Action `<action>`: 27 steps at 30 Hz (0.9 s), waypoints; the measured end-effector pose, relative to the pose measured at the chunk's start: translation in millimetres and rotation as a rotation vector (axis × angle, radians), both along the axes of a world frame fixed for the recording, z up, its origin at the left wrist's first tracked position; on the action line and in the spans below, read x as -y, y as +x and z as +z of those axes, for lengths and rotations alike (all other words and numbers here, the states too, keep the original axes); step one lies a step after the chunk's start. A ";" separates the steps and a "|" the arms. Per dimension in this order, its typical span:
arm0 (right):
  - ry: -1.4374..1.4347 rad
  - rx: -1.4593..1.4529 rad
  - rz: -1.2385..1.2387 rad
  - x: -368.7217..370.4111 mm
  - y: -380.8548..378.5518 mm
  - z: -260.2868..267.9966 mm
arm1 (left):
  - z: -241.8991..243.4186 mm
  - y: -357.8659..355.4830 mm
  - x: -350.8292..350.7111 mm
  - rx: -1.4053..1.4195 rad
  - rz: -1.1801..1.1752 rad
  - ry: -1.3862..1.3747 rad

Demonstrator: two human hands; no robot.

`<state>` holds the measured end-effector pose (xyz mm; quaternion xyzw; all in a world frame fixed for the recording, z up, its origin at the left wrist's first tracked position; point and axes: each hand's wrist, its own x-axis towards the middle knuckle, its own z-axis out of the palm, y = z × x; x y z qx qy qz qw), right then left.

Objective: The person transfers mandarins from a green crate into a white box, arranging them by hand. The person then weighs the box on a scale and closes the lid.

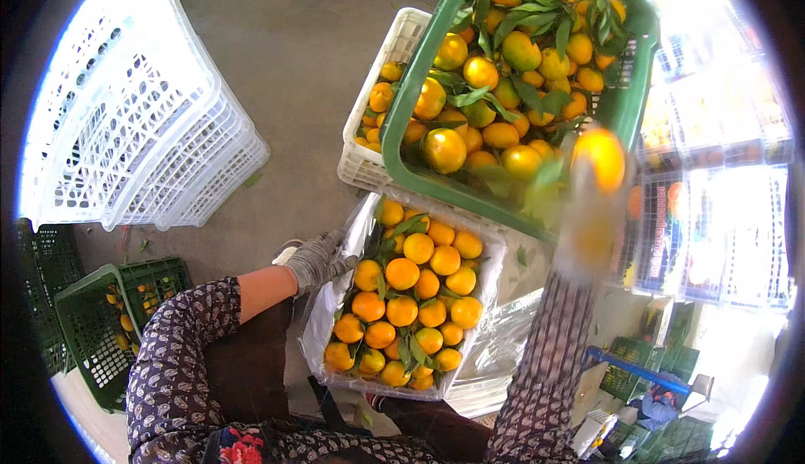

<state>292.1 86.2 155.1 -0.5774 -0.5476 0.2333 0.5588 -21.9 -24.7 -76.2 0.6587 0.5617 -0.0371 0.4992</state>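
Before me stands a shallow box [314, 351], lined with pale plastic film and filled with rows of mandarins [401, 273] and some green leaves. My left hand [316, 264], in a grey knit glove, grips the left edge of the box, its thumb over the liner and its other fingertips partly hidden. Motion blurs my right hand [585, 225] at the near right corner of a green plastic crate [409, 96]. A blurred mandarin [600, 159] shows at its fingers, with leaves [547, 190] beside it. Leafy mandarins [503, 133] fill the tilted crate.
A white crate [361, 165] of mandarins sits beneath the green one. Stacked white crates [207, 118] rise at the left, above a dark green crate [94, 344]. Printed boxes [679, 231] are stacked at the right. Clear film [497, 344] lies beside the lined box. A person [657, 407] is farther off.
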 end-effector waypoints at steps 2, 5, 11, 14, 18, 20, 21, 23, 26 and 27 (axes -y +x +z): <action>-0.206 -0.127 0.282 59.2 -15.5 -21.5 | 5.3 -1.7 0.7 0.057 0.034 0.002; -0.097 0.703 0.715 117.1 -54.7 -89.7 | 7.9 -1.3 2.5 0.075 0.033 -0.011; -0.483 1.024 0.567 99.9 -98.5 -204.2 | -0.3 1.0 -2.2 0.126 0.044 -0.044; -0.592 1.023 0.700 93.3 -90.4 -206.9 | -4.3 -0.5 4.1 0.164 0.104 -0.064; -0.676 0.919 0.880 73.6 -72.7 -195.7 | -11.4 0.1 6.4 0.144 0.062 -0.065; -0.739 0.836 0.912 61.9 -73.6 -196.4 | -10.6 -0.2 5.4 0.136 0.068 -0.076; -0.750 0.846 0.921 57.9 -75.7 -198.1 | -8.6 -0.2 5.4 0.170 0.088 -0.093; -0.773 0.879 0.907 54.3 -82.4 -202.4 | -3.5 0.8 5.2 0.253 0.152 -0.147; -0.776 1.061 0.886 58.3 -91.9 -202.2 | -4.2 6.7 6.5 0.201 0.152 -0.104; -0.779 1.104 0.875 61.3 -93.8 -198.9 | -10.2 7.7 6.9 0.231 0.156 -0.109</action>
